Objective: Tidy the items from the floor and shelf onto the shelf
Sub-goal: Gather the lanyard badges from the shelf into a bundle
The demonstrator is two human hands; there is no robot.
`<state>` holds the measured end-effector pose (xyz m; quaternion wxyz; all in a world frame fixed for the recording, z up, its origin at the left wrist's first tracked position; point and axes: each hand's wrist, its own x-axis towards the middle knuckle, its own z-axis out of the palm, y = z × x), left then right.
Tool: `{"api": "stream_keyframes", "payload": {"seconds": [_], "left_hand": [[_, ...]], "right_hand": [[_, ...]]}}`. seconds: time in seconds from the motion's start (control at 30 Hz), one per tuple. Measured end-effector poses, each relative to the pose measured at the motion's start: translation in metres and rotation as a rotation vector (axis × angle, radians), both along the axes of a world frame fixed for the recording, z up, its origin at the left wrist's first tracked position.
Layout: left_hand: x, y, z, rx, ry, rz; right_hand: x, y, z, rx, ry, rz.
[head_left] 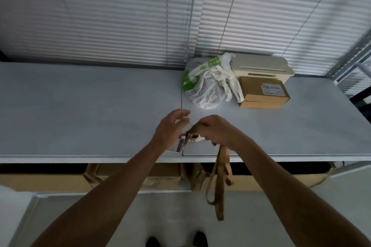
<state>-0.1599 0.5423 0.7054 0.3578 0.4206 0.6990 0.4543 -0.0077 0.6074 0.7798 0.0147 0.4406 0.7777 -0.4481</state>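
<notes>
Over the front edge of the grey shelf top [80,110], my left hand [170,130] holds a small flat white packet [178,145], fingers partly spread. My right hand [216,130] is shut on a tan strap [219,182], which runs between both hands and hangs down in loops past the shelf edge. At the back right of the shelf lie a white and green plastic bag [204,86], a brown cardboard box [263,92] and a cream plastic case [261,66] behind it.
Closed window blinds [120,15] rise behind the shelf. Cardboard boxes [50,182] fill the level below. A metal rack upright [353,54] stands at the right. My shoes [176,239] show on the floor at the bottom.
</notes>
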Motion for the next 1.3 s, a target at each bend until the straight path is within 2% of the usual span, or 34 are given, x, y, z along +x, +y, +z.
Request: {"api": "stream_keyframes", "payload": {"seconds": [0.1, 0.17, 0.3, 0.37, 0.43, 0.53, 0.7, 0.8, 0.87, 0.93, 1.0, 1.13, 1.2, 1.23, 1.3], "left_hand": [[0.006, 0.018, 0.025, 0.122, -0.309, -0.157], [0.011, 0.024, 0.036, 0.127, -0.472, -0.223], [0.017, 0.022, 0.035, 0.156, -0.644, -0.523], [0.021, 0.020, 0.037, 0.180, -0.623, -0.574], [0.028, 0.017, 0.043, 0.175, -0.481, -0.568], [0.033, 0.013, 0.046, 0.107, -0.330, -0.563], [0.033, 0.005, 0.048, -0.014, -0.247, -0.614], [0.031, 0.002, 0.047, -0.072, -0.236, -0.564], [0.032, 0.000, 0.049, -0.087, -0.323, -0.466], [0.033, -0.001, 0.052, -0.096, -0.436, -0.390], [0.035, 0.000, 0.053, -0.081, -0.496, -0.365], [0.038, 0.003, 0.054, -0.063, -0.679, -0.261], [0.039, 0.007, 0.052, -0.085, -0.701, -0.142], [0.040, 0.009, 0.051, -0.100, -0.683, -0.080], [0.041, 0.014, 0.048, -0.136, -0.628, 0.038]], "right_hand": [[-0.005, 0.004, 0.053, 0.080, -0.078, 0.158], [-0.006, 0.007, 0.080, 0.139, -0.120, 0.231], [0.003, 0.014, 0.112, 0.422, -0.201, 0.230], [0.010, 0.017, 0.121, 0.543, -0.205, 0.171], [0.017, 0.020, 0.125, 0.594, -0.199, 0.102], [0.027, 0.025, 0.130, 0.590, -0.143, 0.052], [0.039, 0.031, 0.138, 0.591, 0.032, -0.070], [0.046, 0.047, 0.122, 0.581, 0.138, -0.246], [0.054, 0.059, 0.101, 0.527, 0.194, -0.349], [0.065, 0.068, 0.076, 0.477, 0.174, -0.403], [0.073, 0.072, 0.048, 0.436, 0.075, -0.412], [0.080, 0.056, 0.002, 0.188, -0.045, -0.335], [0.079, 0.040, -0.011, 0.200, -0.089, -0.302], [0.079, 0.029, -0.013, 0.250, -0.069, -0.318], [0.077, 0.003, -0.012, 0.238, 0.109, -0.382]]}}
